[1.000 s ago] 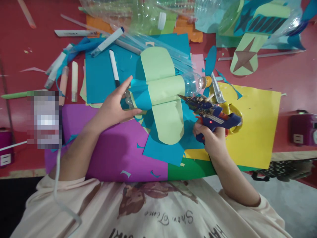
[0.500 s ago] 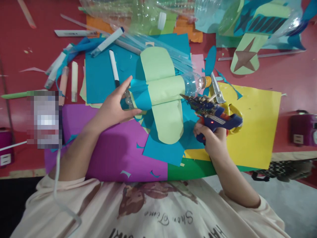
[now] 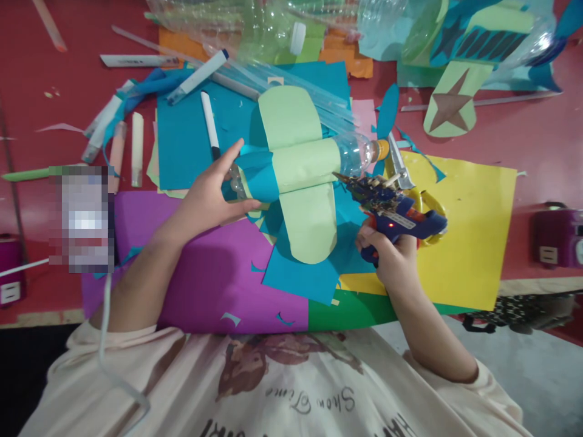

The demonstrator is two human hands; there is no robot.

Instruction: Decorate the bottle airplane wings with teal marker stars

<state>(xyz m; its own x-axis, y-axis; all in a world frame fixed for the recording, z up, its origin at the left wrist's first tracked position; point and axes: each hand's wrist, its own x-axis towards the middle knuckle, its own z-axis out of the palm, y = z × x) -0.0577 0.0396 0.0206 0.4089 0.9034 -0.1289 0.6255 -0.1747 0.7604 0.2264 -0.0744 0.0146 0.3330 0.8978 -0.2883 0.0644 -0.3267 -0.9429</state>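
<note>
A clear plastic bottle (image 3: 357, 155) with an orange cap lies on its side, wrapped in light green paper (image 3: 305, 165) and, near its base, blue paper (image 3: 259, 176). Two rounded green paper wings stick out from it, one away from me and one toward me. My left hand (image 3: 214, 194) grips the bottle's base end between thumb and fingers. In my right hand (image 3: 392, 255) is a dark blue hot glue gun (image 3: 401, 221) with a small red light and a crusted front. Its nozzle tip points at the seam where the nearer wing meets the wrapped body.
Under the work lie blue, purple (image 3: 204, 279), yellow (image 3: 469, 237) and green sheets. Yellow-handled scissors (image 3: 428, 209) rest behind the glue gun. Markers (image 3: 198, 77) and paper scraps lie at the left. Clear bottles (image 3: 264, 30) and a decorated bottle plane (image 3: 487, 36) stand farther back.
Almost nothing differs. The glue gun's tip has shifted very slightly along the seam; my left hand and the bottle stay in place.
</note>
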